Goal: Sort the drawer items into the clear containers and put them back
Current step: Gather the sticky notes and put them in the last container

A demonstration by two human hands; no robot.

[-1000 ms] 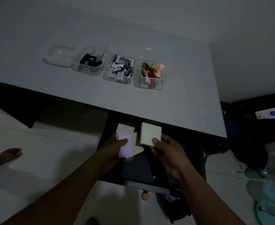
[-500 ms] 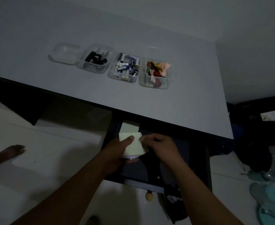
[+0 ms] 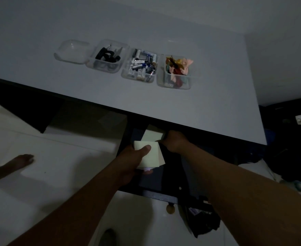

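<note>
Notepads point(image 3: 150, 156) sit gripped in left hand point(image 3: 128, 163) above drawer point(image 3: 161, 196); right hand point(image 3: 174, 141) closes on another pad point(image 3: 152, 135) beside.

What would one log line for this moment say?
left hand: holds sticky-note pads | right hand: reaching pad in drawer | leftmost container: empty

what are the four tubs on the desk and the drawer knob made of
Tubs: likely clear glossy plastic, since the contents show through the walls and the rims catch light. Drawer knob: looks like pale matte wood, though the dim light leaves that open.
</note>
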